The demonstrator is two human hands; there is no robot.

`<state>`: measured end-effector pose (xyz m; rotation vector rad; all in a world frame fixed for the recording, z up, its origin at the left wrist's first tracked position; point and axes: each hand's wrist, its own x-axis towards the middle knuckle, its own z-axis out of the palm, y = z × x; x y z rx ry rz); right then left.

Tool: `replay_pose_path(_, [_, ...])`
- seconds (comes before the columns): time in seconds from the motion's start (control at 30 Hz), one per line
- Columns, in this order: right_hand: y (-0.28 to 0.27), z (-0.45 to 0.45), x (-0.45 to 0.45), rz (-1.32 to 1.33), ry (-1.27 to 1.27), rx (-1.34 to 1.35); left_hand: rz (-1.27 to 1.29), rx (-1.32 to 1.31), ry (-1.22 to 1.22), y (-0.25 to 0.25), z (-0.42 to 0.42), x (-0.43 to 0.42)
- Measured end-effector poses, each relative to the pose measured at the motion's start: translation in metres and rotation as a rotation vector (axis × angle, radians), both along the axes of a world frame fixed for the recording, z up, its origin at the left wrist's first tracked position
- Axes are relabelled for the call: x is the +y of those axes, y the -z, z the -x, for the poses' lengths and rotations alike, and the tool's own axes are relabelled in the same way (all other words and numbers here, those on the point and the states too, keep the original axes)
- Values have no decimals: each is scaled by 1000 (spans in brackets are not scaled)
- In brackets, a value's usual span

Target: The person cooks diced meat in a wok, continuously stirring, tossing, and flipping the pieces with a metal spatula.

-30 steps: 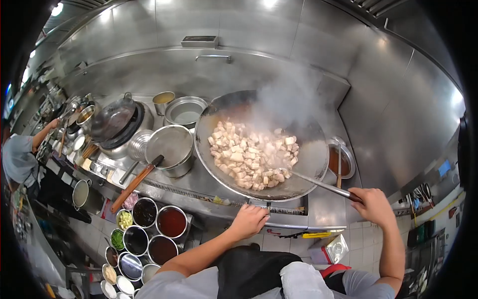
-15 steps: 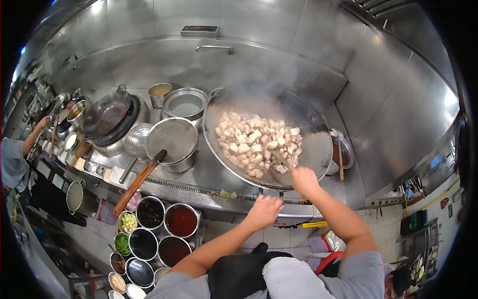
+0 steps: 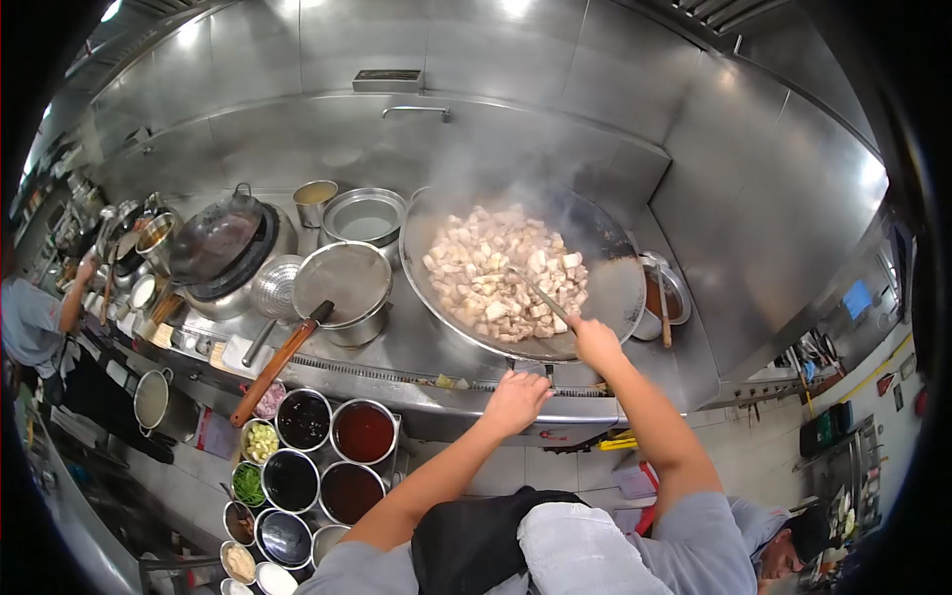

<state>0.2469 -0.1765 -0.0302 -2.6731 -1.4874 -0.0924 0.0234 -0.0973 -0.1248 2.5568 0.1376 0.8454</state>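
Observation:
A large wok (image 3: 623, 293) on the stove holds a steaming heap of pale cubed meat (image 3: 501, 263). My right hand (image 3: 598, 345) is closed around the handle of a long-handled stirring tool (image 3: 543, 295). The tool reaches into the meat, and its head is hidden there. My left hand (image 3: 517, 402) rests at the stove's front edge, just below the wok's near rim, with its fingers bent loosely and apart. It appears to hold nothing.
To the left are a strainer over a pot (image 3: 342, 283), a wooden-handled tool (image 3: 278, 367) and another wok (image 3: 218, 238). Several sauce and ingredient containers (image 3: 363, 431) stand below. A metal bowl (image 3: 674, 297) sits right. Co-workers are at far left (image 3: 35, 317) and lower right (image 3: 783, 540).
The stirring tool has swung up and left through the meat, and more of its handle shows. My left hand stays by the stove edge. The view has shifted slightly.

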Motion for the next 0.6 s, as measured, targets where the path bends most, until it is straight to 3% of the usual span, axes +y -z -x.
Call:
replay_pose_path(0.23, [-125, 46, -143, -74, 4, 60, -21, -47, 28, 4, 26, -2])
replay_pose_path(0.4, [-200, 92, -188, 2, 5, 171, -13, -17, 44, 12, 37, -7])
replay_pose_path(0.53, [-198, 97, -160, 90, -85, 191, -7, 34, 56, 10, 39, -5])
replay_pose_path(0.6, [-168, 99, -113, 176, -131, 99, -10, 29, 74, 10, 38, -3])
